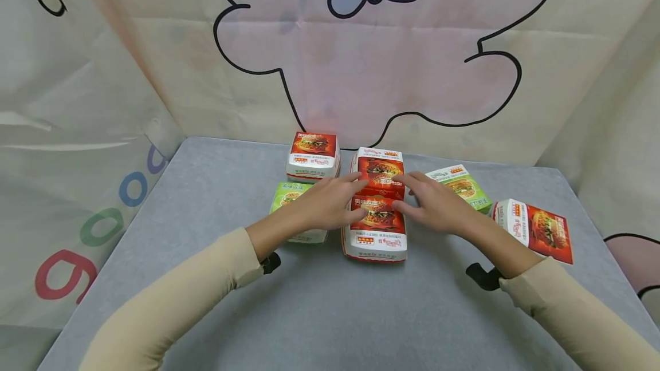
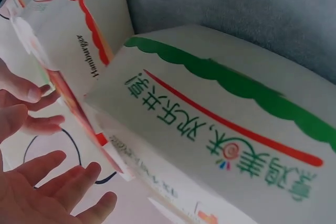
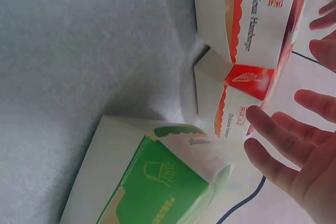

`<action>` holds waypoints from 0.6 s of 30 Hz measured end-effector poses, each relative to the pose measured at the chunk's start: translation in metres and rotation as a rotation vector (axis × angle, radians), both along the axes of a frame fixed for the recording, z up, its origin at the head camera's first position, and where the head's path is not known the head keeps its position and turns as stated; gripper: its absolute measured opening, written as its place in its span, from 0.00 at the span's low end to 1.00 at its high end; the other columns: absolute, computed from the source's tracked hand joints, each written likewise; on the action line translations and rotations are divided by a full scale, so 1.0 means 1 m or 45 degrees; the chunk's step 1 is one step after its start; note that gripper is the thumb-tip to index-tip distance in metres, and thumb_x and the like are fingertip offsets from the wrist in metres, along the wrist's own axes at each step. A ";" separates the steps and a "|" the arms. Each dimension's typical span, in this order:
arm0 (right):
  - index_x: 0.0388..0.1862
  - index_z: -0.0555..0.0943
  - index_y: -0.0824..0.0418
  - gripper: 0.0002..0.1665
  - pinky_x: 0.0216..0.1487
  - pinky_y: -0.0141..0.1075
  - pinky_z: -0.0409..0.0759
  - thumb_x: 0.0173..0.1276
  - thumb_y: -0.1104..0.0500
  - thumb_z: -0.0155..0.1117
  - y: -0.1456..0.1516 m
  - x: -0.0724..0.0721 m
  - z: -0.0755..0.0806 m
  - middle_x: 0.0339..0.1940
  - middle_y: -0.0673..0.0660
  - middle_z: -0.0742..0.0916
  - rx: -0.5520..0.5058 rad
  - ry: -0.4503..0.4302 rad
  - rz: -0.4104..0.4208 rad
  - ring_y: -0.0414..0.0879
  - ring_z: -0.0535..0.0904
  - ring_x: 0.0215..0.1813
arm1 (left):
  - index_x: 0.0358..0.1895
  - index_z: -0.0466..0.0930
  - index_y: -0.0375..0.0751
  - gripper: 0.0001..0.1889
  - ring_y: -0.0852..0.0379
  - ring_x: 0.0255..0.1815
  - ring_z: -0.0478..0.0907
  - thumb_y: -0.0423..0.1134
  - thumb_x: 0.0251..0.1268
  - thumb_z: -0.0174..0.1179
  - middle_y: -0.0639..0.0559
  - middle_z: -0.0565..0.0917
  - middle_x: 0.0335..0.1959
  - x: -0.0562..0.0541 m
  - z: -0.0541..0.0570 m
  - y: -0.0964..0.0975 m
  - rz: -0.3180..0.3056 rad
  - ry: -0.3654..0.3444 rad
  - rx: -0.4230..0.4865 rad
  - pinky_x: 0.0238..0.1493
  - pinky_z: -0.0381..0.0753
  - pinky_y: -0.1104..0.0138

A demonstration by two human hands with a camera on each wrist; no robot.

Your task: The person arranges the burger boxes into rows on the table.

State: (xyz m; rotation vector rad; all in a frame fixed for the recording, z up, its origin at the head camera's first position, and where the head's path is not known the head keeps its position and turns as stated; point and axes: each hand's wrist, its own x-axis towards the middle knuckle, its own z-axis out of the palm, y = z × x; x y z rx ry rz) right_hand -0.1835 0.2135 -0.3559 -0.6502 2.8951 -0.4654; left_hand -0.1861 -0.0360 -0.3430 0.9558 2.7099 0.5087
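Two red-and-white burger boxes stand end to end in the middle of the table, a front one (image 1: 374,243) and a rear one (image 1: 378,153). Over their left side my left hand (image 1: 330,202) hovers with fingers spread; my right hand (image 1: 435,202) is over their right side, fingers also apart. Neither hand grips anything. Partly hidden under my left forearm is a green-and-white burger box (image 1: 289,193), large in the left wrist view. Another green burger box (image 1: 471,188) lies just beyond my right hand.
One red burger box (image 1: 312,156) stands at the back, left of the middle pair. Farther right, near my right forearm, lies another red burger box (image 1: 549,233). The grey table (image 1: 330,314) meets a printed cloth backdrop (image 1: 361,73) behind and at the sides.
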 end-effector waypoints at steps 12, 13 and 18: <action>0.76 0.63 0.59 0.40 0.60 0.64 0.72 0.70 0.50 0.65 0.003 -0.023 -0.001 0.74 0.68 0.65 0.046 -0.021 0.008 0.66 0.68 0.69 | 0.75 0.65 0.45 0.33 0.49 0.76 0.59 0.53 0.71 0.58 0.47 0.62 0.77 -0.021 -0.005 0.013 0.075 -0.112 -0.022 0.72 0.62 0.50; 0.76 0.64 0.59 0.39 0.60 0.64 0.72 0.71 0.50 0.65 0.003 -0.025 -0.002 0.74 0.69 0.65 0.048 -0.020 0.012 0.67 0.68 0.69 | 0.75 0.65 0.45 0.33 0.49 0.76 0.59 0.54 0.71 0.57 0.47 0.63 0.77 -0.022 -0.005 0.014 0.074 -0.116 -0.031 0.72 0.61 0.50; 0.76 0.64 0.59 0.37 0.60 0.64 0.71 0.73 0.50 0.61 0.004 -0.034 -0.001 0.74 0.69 0.66 0.045 -0.011 0.018 0.67 0.69 0.68 | 0.76 0.64 0.45 0.33 0.50 0.77 0.59 0.54 0.73 0.56 0.47 0.63 0.77 -0.024 -0.007 0.015 0.058 -0.138 -0.093 0.74 0.58 0.49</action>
